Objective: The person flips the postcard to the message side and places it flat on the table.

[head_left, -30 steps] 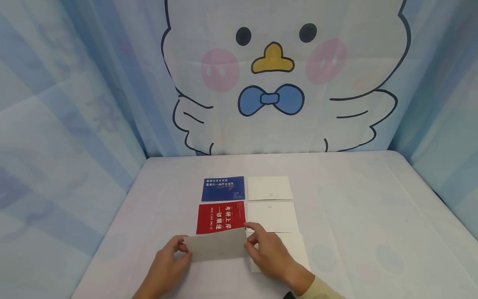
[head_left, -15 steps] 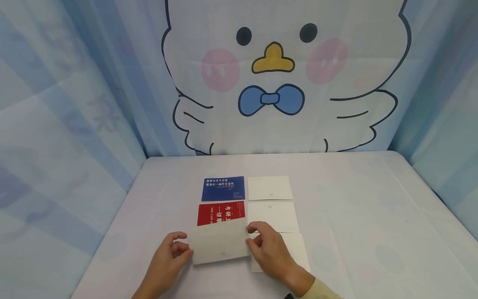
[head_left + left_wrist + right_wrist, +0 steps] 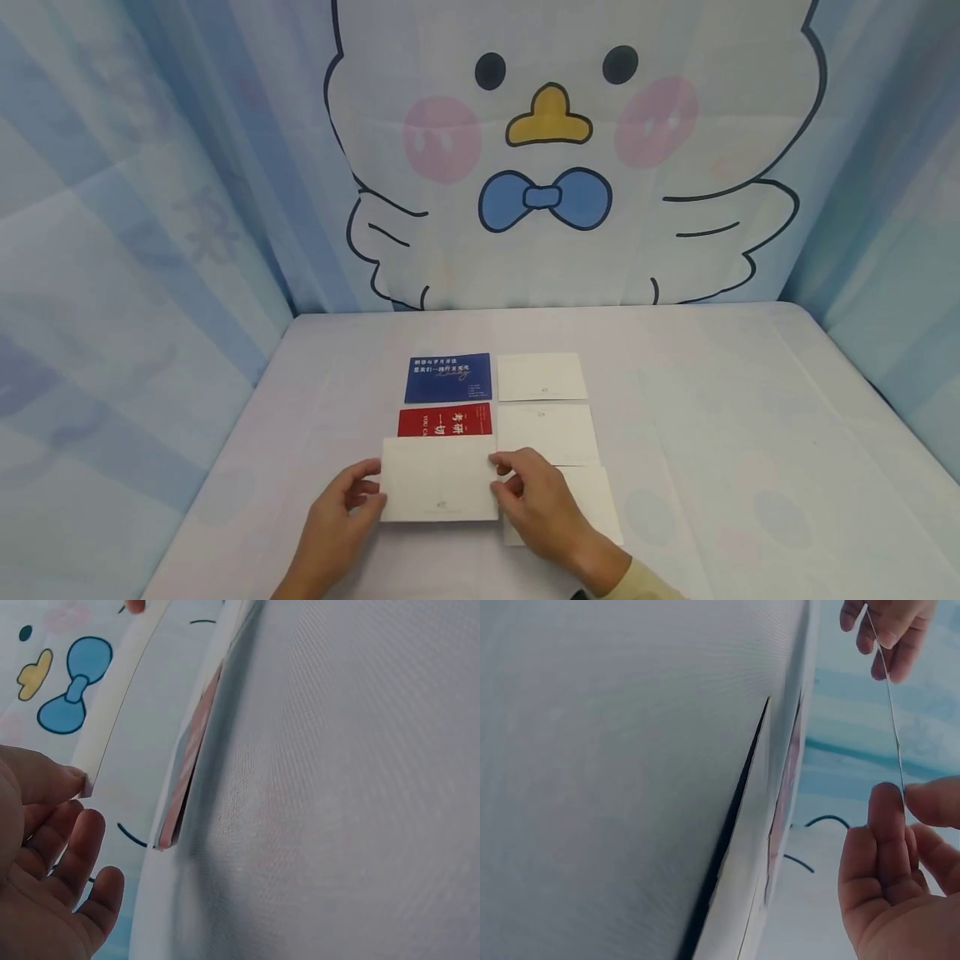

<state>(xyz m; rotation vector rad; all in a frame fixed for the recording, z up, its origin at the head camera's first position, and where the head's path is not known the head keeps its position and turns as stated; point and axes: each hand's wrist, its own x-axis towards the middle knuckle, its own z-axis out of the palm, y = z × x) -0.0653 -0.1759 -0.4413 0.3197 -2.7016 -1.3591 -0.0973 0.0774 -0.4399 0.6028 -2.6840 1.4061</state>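
A cream card (image 3: 438,479) with a small mark near its lower edge is held up between both hands, above the table. My left hand (image 3: 341,521) pinches its left edge between thumb and fingers; in the left wrist view the thumb (image 3: 56,780) presses the card's corner (image 3: 88,776). The right hand (image 3: 543,504) pinches the right edge, and the right wrist view shows the card (image 3: 895,727) edge-on between thumb and fingers. Behind it, a red card (image 3: 450,419) with white lettering is partly covered. Farther back lies a blue card (image 3: 448,379).
To the right, a column of cream cards lies on the white table (image 3: 720,433): a far one (image 3: 542,377), a middle one (image 3: 547,435) and a near one (image 3: 592,500) partly under the right hand. A curtain with a cartoon print (image 3: 547,267) stands behind the table.
The held card has tilted to show more of its cream face, then levelled, covering more of the red card. Both hands keep their pinch with small shifts.
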